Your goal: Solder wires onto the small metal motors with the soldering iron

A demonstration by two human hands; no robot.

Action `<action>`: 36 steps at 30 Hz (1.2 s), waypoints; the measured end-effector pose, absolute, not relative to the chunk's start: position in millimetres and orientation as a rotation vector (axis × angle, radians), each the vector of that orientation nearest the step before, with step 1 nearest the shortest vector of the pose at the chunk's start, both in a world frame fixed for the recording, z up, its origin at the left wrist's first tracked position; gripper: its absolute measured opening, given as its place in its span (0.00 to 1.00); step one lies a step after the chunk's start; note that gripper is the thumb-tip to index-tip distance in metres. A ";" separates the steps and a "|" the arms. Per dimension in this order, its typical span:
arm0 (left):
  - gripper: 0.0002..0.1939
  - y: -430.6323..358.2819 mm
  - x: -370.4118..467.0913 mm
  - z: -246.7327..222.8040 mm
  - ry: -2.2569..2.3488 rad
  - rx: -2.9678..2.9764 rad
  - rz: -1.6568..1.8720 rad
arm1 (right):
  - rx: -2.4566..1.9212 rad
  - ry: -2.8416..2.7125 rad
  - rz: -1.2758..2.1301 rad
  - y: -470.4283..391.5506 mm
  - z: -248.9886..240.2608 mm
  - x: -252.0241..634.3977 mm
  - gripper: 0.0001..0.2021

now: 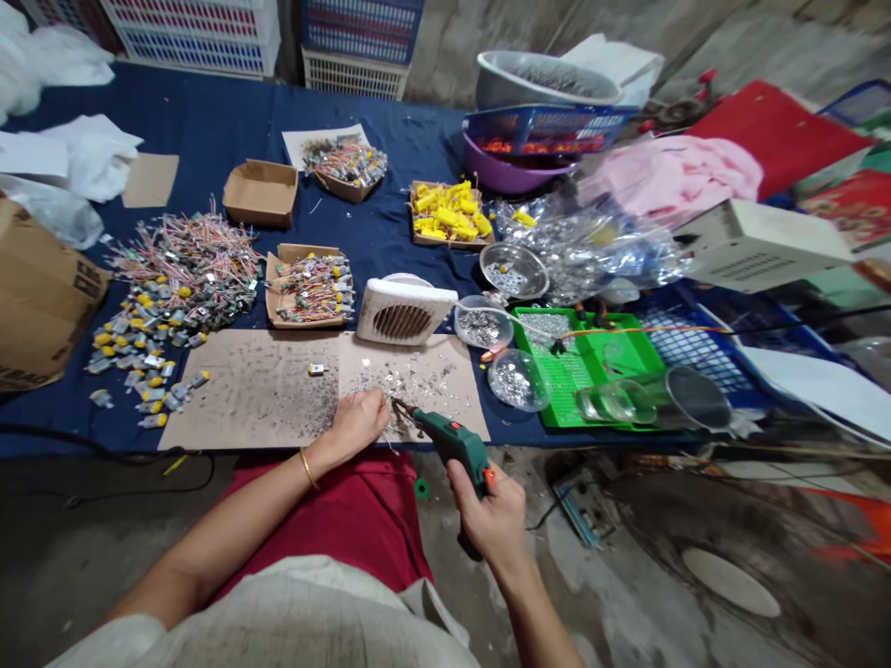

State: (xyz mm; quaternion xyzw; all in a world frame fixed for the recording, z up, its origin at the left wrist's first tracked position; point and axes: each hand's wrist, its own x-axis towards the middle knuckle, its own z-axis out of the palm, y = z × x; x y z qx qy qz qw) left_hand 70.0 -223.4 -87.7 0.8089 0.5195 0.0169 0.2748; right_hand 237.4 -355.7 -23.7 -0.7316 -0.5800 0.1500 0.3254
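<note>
My right hand [491, 510] is wrapped round the handle of a green soldering gun [456, 438], whose tip points left, close to the fingers of my left hand [360, 417]. The left fingers are curled in at the front edge of the cardboard sheet [257, 390]; what they hold is too small to make out. A small motor [316, 369] lies alone on the cardboard, just beyond my left hand. Bits of metal are scattered over the right part of the sheet. Behind it stands a white fan [406, 311].
Wired motors [187, 264] are heaped at the left beside a cardboard tray [311, 320] of more. Yellow parts [451, 211] fill a box behind. Bowls of metal pieces [519, 380] and a green basket [557, 408] stand right. A cable runs across the basket.
</note>
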 end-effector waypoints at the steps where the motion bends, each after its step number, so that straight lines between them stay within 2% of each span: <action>1: 0.14 -223.3 69.9 -87.2 1.395 2.174 0.047 | -1.904 -1.551 0.388 -355.0 -22.4 235.8 0.18; 6: 0.14 -223.5 69.9 -84.9 1.392 2.161 0.047 | -1.812 -1.671 0.412 -351.4 -13.9 226.4 0.13; 18: 0.13 -224.0 70.7 -83.1 1.416 2.153 0.041 | -1.978 -1.317 0.248 -381.4 -17.2 229.3 0.20; 36: 0.12 -223.6 69.9 -84.0 1.435 2.133 0.076 | -2.003 -1.275 0.267 -377.0 -11.9 235.9 0.24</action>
